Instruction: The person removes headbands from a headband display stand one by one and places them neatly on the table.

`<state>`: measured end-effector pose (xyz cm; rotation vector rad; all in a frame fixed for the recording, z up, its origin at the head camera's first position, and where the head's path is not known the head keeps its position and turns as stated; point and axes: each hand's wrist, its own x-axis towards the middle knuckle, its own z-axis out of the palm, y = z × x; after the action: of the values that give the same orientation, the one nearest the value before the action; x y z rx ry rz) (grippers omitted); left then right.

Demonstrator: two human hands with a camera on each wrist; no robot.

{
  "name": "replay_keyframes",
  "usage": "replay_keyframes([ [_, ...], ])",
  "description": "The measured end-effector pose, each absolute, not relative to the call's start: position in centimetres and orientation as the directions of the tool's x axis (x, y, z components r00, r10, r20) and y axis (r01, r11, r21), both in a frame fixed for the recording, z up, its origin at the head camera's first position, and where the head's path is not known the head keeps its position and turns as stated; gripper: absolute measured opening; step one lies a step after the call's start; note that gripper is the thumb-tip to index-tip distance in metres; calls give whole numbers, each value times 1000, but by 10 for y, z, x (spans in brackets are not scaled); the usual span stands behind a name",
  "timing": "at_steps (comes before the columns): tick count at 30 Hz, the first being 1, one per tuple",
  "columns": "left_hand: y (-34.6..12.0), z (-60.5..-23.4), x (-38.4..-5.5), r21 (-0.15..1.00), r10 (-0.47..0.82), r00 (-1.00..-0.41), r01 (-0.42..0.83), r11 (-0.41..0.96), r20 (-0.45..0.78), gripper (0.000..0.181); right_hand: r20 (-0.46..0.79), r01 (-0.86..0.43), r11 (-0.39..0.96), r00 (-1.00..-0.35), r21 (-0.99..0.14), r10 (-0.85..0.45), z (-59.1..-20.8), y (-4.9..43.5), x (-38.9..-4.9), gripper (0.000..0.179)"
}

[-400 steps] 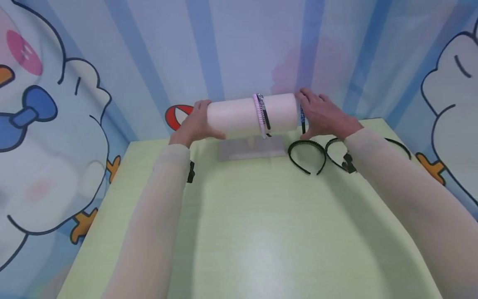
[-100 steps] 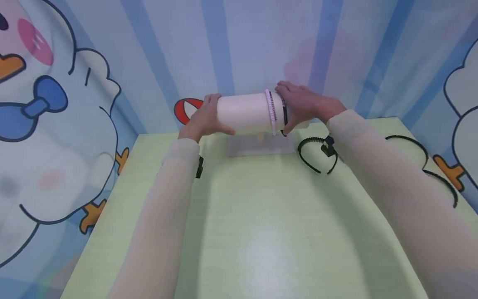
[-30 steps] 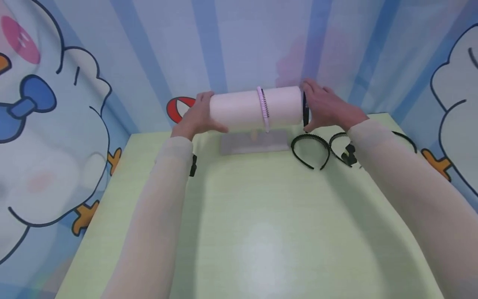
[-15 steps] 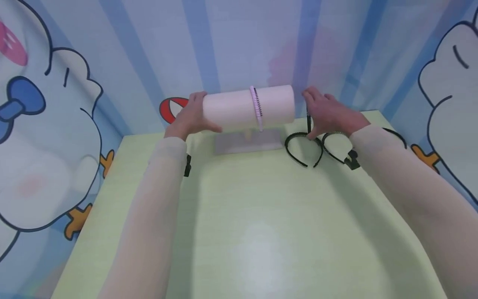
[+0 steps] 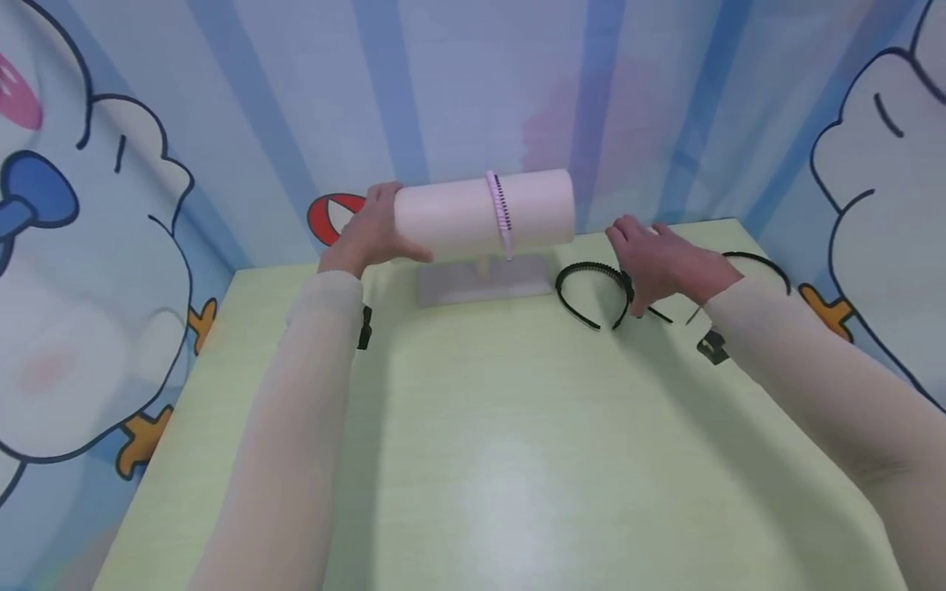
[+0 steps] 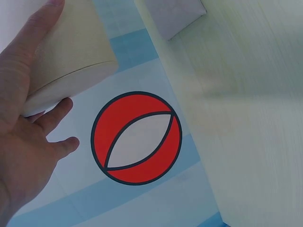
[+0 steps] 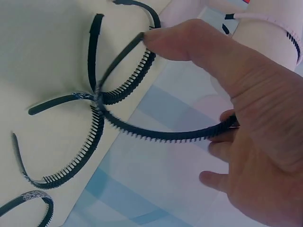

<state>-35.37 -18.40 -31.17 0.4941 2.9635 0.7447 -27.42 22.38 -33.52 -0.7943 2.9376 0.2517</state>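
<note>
A white padded cylinder [image 5: 451, 215] lies crosswise on a stand with a grey base [image 5: 480, 281]. My left hand [image 5: 375, 226] grips its left end, thumb in front and fingers behind. Round the cylinder's middle sits one lilac headband [image 5: 498, 212] with dark teeth. Off to the right, low over the table, my right hand [image 5: 661, 261] holds a black toothed headband [image 7: 163, 136] between thumb and fingers. Its curved top touches or overlaps other black headbands on the table, including one [image 5: 590, 268] left of the hand. The right hand partly hides this cluster in the head view.
Another black headband [image 5: 764, 260] lies farther right, partly behind the right sleeve. A glittery headband [image 7: 35, 195] shows at the lower left of the right wrist view. A printed curtain [image 5: 488, 90] hangs behind the pale table [image 5: 473, 427].
A black headband beside the lilac one has come off the cylinder's right end. My right hand has carried it right and down to the table. The left hand keeps its grip.
</note>
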Motion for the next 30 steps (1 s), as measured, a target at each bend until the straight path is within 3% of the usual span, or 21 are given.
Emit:
replay_keyframes([
  [19,-184,-309,-350,474,322,-947,291,831,17,117,-287,-480,838,-867,259,-408,-378,236,-212,117],
  [30,-182,-308,-348,468,327,-945,296,833,16,115,-280,-484,846,-863,222,-420,-392,243,-195,115],
])
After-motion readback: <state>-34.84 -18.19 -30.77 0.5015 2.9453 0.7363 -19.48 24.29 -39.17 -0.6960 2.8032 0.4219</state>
